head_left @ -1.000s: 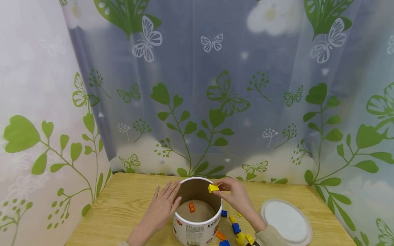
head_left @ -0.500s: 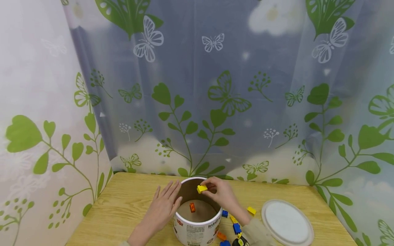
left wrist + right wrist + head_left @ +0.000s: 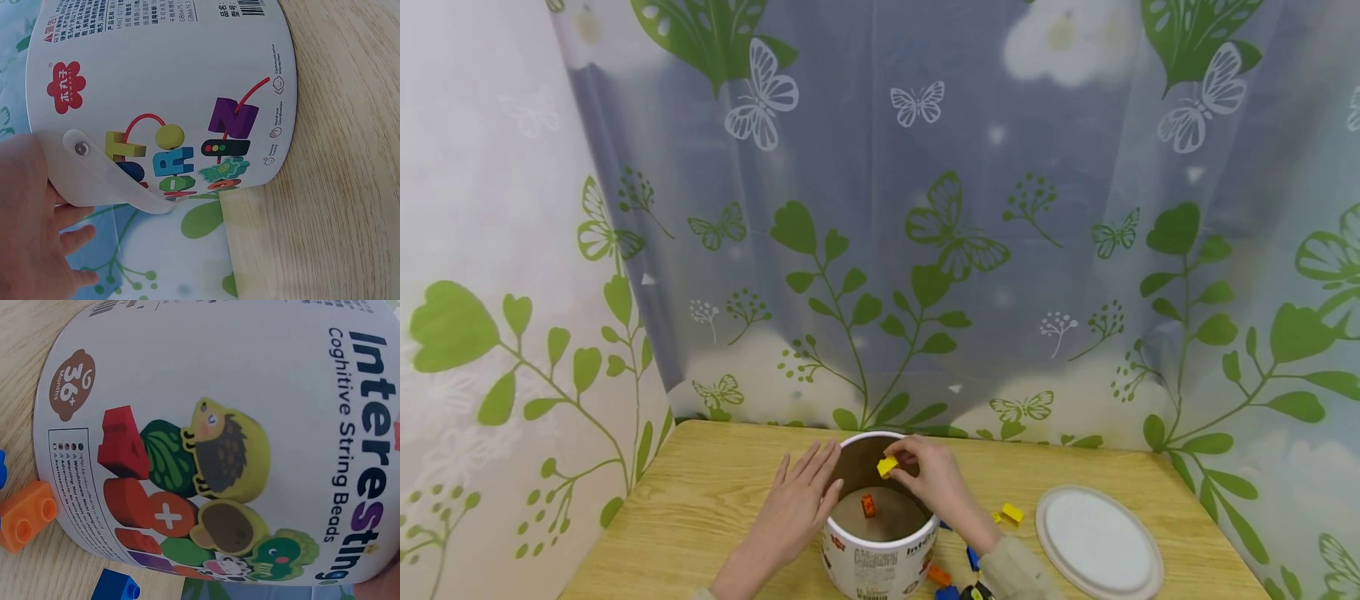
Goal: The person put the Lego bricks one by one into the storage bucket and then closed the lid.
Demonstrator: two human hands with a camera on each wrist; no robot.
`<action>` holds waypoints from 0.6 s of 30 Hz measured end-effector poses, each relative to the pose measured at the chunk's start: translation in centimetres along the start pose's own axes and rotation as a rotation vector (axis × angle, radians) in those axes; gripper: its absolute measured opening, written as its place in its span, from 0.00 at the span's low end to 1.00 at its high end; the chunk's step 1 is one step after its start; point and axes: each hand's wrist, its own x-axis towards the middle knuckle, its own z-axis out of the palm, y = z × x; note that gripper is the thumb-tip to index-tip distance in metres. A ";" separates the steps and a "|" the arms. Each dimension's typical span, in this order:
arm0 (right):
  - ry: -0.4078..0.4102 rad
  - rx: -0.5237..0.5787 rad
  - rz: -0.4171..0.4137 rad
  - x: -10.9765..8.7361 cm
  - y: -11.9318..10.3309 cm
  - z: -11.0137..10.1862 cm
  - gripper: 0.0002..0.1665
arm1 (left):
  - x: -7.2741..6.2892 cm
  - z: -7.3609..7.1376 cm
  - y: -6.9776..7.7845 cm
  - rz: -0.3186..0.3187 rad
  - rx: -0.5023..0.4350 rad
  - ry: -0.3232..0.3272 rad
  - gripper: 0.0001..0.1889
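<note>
A round white bucket [image 3: 872, 567] printed with toy pictures stands upright on the table. Inside, on its floor, lies an orange toy building brick [image 3: 868, 506]. My left hand [image 3: 796, 507] rests its extended fingers against the bucket's left rim; the left wrist view shows it beside the white handle strap [image 3: 115, 175]. Within the mouth of the bucket, my right hand [image 3: 934, 482] pinches a yellow toy building brick [image 3: 887, 467] between thumb and fingers. The right wrist view shows mostly the bucket's printed wall [image 3: 206, 375], with the held brick out of sight.
Right of the bucket lie loose bricks: a yellow one [image 3: 1012, 513], an orange one [image 3: 938, 575] and several blue ones, partly hidden by my right sleeve [image 3: 1018, 571]. Farther right is a round white lid [image 3: 1101, 542]. A patterned curtain [image 3: 880, 250] hangs behind the table [image 3: 700, 483].
My right hand has carried the yellow brick left from the right rim to over the bucket's inside, then slightly lower. The left hand and the orange brick inside stay put.
</note>
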 end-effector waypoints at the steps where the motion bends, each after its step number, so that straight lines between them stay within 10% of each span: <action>1: 0.007 -0.002 -0.002 0.0 0.0 0.0 0.15 | 0.0 0.0 0.0 0.002 0.001 0.006 0.29; 18: 0.167 0.287 0.116 -1.2 0.5 -2.4 0.15 | 0.1 0.0 0.0 -0.007 -0.014 -0.007 0.29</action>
